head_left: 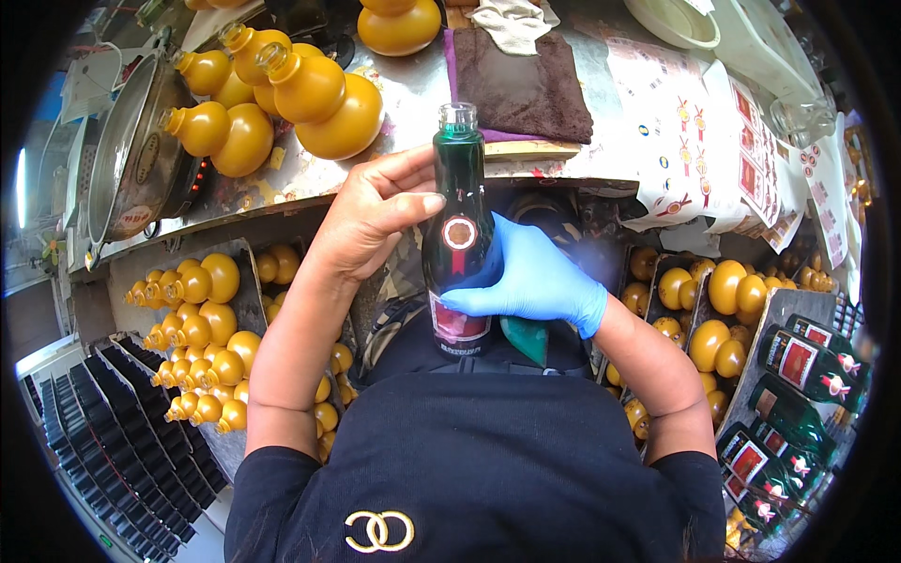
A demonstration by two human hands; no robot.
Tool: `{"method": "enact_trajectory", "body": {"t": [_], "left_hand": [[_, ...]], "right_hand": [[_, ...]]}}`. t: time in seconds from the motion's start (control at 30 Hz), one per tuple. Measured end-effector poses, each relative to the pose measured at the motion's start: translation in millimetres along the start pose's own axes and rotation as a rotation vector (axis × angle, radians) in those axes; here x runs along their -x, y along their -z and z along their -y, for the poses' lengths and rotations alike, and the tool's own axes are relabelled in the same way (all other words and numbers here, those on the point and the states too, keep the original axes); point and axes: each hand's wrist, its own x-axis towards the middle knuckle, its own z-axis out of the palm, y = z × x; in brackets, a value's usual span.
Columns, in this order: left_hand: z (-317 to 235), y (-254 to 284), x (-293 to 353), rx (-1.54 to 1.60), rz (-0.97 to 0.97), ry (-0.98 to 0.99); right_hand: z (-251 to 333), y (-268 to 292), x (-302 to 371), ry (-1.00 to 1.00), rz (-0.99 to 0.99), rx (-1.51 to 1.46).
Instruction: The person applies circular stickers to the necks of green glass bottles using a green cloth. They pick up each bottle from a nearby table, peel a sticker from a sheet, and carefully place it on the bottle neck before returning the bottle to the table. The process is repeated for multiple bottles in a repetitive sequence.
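Note:
A dark green glass bottle point(460, 174) stands upright before my body, its clear mouth uncapped. It bears a round seal with a red ribbon mark point(459, 235) and a red label point(457, 324) low on its side. My bare left hand point(380, 208) grips it at the shoulder, the thumb across the front and the fingers behind. Lower down, my right hand point(535, 277) in a blue glove wraps round the body from the right, its thumb on the label's upper edge. Below that glove shows a green piece point(526, 338) whose kind I cannot make out.
Several yellow gourd-shaped bottles point(343, 108) stand on the table at the far left, beside a round metal pan point(136, 141). A folded brown towel point(526, 89) and printed label sheets point(690, 141) lie ahead. Crates of yellow bottles point(202, 328) and green labelled bottles point(788, 413) flank me.

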Motion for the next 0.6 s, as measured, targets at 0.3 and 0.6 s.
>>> {"method": "enact_trajectory", "body": {"t": [0.3,0.6], "left_hand": [[-9.8,-9.4,2.6,-0.136,-0.056,-0.011],[-20.9,-5.5,-7.1,-0.199,-0.159,0.039]], "right_hand": [[8.4,-4.3,-0.8,-0.033,-0.053,0.119],[7.2,-5.4,-5.6,-0.069,-0.049,0.218]]}}
